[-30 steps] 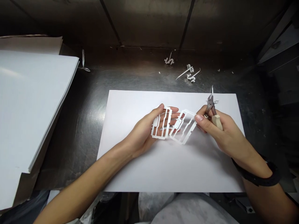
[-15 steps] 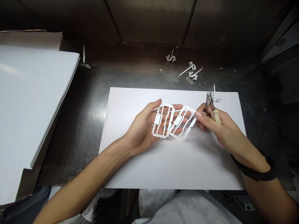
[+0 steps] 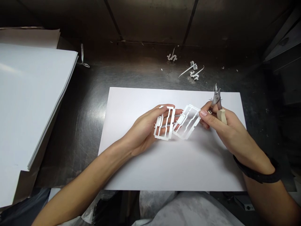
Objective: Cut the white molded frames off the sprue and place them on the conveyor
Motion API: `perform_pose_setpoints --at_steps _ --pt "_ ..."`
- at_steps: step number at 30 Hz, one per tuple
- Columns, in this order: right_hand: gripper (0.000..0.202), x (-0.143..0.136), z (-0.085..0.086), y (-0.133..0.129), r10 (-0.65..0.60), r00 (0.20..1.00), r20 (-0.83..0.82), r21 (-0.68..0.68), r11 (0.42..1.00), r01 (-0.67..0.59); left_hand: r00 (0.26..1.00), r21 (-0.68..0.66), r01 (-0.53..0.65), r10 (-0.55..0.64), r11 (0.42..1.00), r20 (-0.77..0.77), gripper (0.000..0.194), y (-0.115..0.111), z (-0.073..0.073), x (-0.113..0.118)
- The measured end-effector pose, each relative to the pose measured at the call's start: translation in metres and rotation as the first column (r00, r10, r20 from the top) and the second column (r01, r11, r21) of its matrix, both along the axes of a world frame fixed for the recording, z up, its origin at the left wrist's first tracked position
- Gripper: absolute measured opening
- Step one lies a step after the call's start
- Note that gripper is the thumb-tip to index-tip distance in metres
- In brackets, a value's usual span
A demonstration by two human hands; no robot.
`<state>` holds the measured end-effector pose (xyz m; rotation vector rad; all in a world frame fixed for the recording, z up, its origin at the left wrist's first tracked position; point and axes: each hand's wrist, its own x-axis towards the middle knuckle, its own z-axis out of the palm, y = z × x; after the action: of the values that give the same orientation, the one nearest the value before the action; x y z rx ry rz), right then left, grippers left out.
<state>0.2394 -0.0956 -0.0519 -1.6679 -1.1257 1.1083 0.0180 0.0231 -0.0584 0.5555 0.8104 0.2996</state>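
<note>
Two thin white plastic frames with slots are held above a white sheet point(image 3: 178, 169). My left hand point(image 3: 147, 127) grips the left frame point(image 3: 171, 124), thumb on its upper left part and fingers behind it. The right frame point(image 3: 194, 121) is tilted, its lower left corner close to the other one; whether they touch I cannot tell. My right hand point(image 3: 218, 122) pinches its upper right corner between thumb and finger. Cutting pliers point(image 3: 216, 98) with cream handles also rest in my right hand, jaws pointing up and away.
Twisted white plastic scraps point(image 3: 194, 74) and small bits lie on the dark metal table point(image 3: 82, 125) behind the sheet. Stacked large white sheets point(image 3: 35, 94) stand at the left. A thin white loop point(image 3: 82, 56) lies beside them. A metal wall point(image 3: 150, 22) rises at the back.
My left thumb has come down onto the left frame. My right hand has moved slightly right with the pliers, and the right frame has shifted up and right, off most of my left fingers.
</note>
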Motion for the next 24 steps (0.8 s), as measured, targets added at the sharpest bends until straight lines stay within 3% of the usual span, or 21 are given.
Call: perform_pose_setpoints --at_steps 12,14,16,18,20,24 --pt "0.031 0.001 -0.004 -0.005 -0.004 0.996 -0.094 0.017 1.0 0.006 0.999 0.047 -0.004 0.003 0.999 0.037 0.024 0.004 -0.003 0.0" --pt "0.031 0.001 -0.005 -0.004 -0.022 0.991 -0.128 0.03 0.999 0.027 0.995 -0.007 -0.058 0.059 0.998 0.081 0.028 0.006 -0.005 -0.001" --pt "0.028 0.001 -0.003 -0.003 -0.062 0.973 -0.224 0.057 0.995 0.077 0.975 -0.172 -0.085 0.118 0.981 0.19 0.029 0.009 -0.006 -0.003" --pt "0.027 0.0 0.004 -0.002 -0.106 0.913 -0.394 0.079 0.986 0.149 0.926 -0.369 -0.04 0.173 0.929 0.336 0.026 0.013 -0.006 -0.006" --pt "0.028 0.0 0.012 -0.002 -0.131 0.814 -0.566 0.063 0.978 0.2 0.864 -0.469 0.03 0.213 0.883 0.456 0.023 0.015 -0.005 -0.009" --pt "0.029 0.002 0.021 -0.006 -0.111 0.69 -0.715 0.015 0.985 0.174 0.812 -0.45 0.059 0.22 0.891 0.541 0.029 0.016 -0.002 -0.012"
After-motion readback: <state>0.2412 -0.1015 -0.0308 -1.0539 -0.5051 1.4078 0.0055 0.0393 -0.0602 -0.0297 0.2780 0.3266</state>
